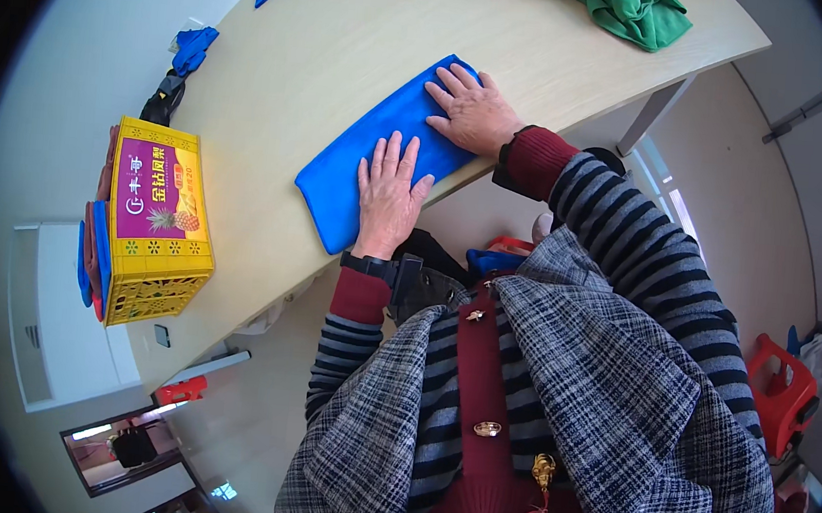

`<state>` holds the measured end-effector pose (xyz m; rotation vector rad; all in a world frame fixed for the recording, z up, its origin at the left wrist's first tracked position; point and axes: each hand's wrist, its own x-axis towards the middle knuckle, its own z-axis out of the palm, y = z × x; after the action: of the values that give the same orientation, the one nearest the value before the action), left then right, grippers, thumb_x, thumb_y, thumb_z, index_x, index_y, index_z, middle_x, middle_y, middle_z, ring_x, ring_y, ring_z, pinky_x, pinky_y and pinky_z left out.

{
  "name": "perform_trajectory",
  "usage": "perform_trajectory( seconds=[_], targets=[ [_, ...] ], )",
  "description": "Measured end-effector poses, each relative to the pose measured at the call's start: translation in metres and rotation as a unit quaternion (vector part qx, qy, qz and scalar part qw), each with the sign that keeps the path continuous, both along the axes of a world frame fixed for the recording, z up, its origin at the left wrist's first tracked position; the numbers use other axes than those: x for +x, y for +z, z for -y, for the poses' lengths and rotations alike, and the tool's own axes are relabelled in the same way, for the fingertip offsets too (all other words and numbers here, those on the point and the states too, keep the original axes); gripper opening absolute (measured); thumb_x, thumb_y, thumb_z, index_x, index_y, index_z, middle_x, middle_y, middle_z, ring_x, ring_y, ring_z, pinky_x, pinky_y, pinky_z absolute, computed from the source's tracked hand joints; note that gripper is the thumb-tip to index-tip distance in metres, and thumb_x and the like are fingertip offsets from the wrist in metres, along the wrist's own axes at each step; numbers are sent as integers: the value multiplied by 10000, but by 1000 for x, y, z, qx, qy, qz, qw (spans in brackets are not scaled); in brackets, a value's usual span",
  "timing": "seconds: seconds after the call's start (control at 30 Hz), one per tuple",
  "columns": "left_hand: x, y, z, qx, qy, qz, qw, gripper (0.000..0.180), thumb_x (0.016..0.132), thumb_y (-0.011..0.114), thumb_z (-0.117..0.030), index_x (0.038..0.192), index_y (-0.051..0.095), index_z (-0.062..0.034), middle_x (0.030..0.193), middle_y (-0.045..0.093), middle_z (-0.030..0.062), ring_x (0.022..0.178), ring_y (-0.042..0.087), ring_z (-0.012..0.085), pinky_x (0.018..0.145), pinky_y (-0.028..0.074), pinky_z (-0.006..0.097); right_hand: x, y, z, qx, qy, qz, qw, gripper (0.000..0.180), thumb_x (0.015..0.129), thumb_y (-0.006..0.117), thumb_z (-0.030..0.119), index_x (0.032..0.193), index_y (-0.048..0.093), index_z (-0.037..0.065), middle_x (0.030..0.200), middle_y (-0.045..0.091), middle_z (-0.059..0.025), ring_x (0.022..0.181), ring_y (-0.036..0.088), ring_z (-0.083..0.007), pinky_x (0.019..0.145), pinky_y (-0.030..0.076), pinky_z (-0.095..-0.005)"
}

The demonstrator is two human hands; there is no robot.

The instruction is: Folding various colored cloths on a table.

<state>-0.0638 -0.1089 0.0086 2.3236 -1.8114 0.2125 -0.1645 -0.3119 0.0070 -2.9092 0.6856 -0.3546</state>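
A yellow perforated plastic crate point(158, 298) with a purple label point(158, 190) stands at left, blue and reddish-brown cloths point(96, 258) showing along its left side. A pale wood-toned tabletop point(267, 117) stretches from it to a folded blue rectangular cloth point(332, 189) at the near edge. The left hand point(392, 201) and, farther right, the right hand point(477, 116) lie flat on this cloth, fingers spread, grasping nothing.

Striped sleeves point(656, 253), black and grey, run into maroon cuffs point(542, 164); checked vest point(615, 382) on top, black wristbands point(406, 280), gold pendant point(543, 470) gleaming!
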Motion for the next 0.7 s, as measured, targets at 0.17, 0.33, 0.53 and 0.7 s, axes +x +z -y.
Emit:
perform_trajectory(
  seconds=[0.17, 0.33, 0.53, 0.7],
  targets=[
    [9, 0, -30, 8, 54, -32, 998, 573, 1047, 461, -425, 1547, 392, -152, 1619, 318, 150, 1499, 257, 378, 1199, 176, 587, -7, 6, -4, -10, 20, 1, 1000, 616, 1038, 406, 512, 1523, 429, 132, 1610, 348, -137, 1507, 276, -311, 1204, 234, -527],
    [46, -2, -78, 5, 205, 0, 979, 595, 1056, 411, -446, 1549, 376, -114, 1612, 326, 167, 1482, 292, 373, 1197, 211, 546, -8, 14, -10, -29, 38, -16, 999, 620, 1035, 428, 494, 1520, 425, 108, 1598, 360, -150, 1500, 287, -330, 1205, 231, -533],
    [60, 18, -79, -66, 380, -115, 916, 673, 941, 624, -457, 1411, 486, 5, 1409, 525, 264, 1284, 514, 417, 1081, 403, 492, 11, 30, -63, 16, 84, 28, 996, 614, 1032, 458, 462, 1510, 428, 78, 1586, 373, -157, 1492, 293, -356, 1212, 211, -542],
    [79, 13, -68, -93, 440, -176, 875, 649, 833, 766, -405, 1277, 581, 31, 1201, 667, 258, 1112, 639, 423, 967, 505, 480, 40, 21, -82, -8, 85, 35, 996, 624, 1043, 418, 484, 1529, 407, 93, 1602, 353, -152, 1505, 270, -353, 1225, 180, -537]
  ],
)
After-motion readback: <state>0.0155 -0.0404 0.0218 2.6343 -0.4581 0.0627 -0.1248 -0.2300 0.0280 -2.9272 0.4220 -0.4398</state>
